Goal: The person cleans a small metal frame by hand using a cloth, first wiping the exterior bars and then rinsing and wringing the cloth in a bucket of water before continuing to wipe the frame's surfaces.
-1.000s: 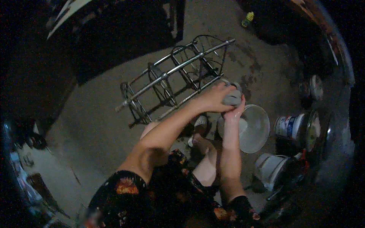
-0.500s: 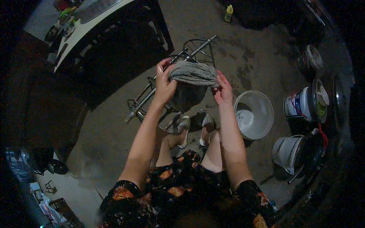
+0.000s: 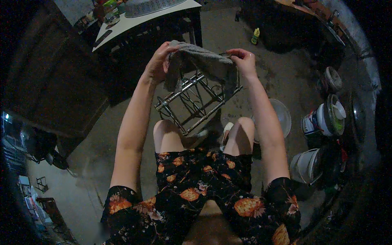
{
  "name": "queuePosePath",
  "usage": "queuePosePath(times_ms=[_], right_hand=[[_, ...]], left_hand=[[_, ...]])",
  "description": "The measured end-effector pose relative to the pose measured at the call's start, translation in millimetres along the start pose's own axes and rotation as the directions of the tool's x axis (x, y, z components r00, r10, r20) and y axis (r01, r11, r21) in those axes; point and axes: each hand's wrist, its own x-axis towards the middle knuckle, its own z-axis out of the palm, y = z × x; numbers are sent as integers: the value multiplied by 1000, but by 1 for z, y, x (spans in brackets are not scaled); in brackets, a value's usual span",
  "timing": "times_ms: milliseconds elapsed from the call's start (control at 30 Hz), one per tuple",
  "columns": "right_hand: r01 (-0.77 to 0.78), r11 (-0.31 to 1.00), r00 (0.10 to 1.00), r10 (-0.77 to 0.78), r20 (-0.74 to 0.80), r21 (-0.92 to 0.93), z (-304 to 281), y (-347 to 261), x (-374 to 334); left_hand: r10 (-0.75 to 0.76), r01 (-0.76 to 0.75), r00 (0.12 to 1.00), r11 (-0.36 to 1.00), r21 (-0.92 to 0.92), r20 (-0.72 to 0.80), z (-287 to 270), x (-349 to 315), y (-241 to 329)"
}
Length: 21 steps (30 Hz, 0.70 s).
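A grey cloth [image 3: 200,54] hangs stretched between my two hands, its lower part drooping in the middle. Its left end is gripped by my left hand [image 3: 161,59], fingers folded over the edge. My right hand [image 3: 244,61] pinches the opposite top corner. Beneath and beyond the cloth stands a metal rack [image 3: 188,122] of rods and curled wire, on the floor in front of my knees. The cloth covers part of the rack's far side.
At right are a translucent tub [image 3: 281,118], partly behind my right forearm, a white bucket [image 3: 306,165], a labelled paint bucket [image 3: 316,121] and another container [image 3: 332,79]. A yellow bottle [image 3: 255,36] stands farther off. A white-topped table [image 3: 118,28] is at far left.
The bunched cloth has been spread out and now droops between my hands, which have moved apart and farther forward. My view has shifted, showing more of the rack and table.
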Motion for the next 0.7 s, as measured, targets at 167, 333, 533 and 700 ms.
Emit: queuePosePath(times_ms=[167,333,533,700], right_hand=[[10,193,711,689,-143,981,-7,0,-26],[-587,-96,618,589,521,804,34,23,-74],[-667,375,711,580,399,644,68,18,-89],[-519,765,855,458,244,380,49,27,-85]], left_hand=[[173,207,819,800,-563,547,-33,-17,-29],[-568,633,770,618,-466,291,8,-63,-147],[-347,239,937,587,-774,26,0,-60,-190],[-248,100,946,836,-539,-210,-78,-76,-201]])
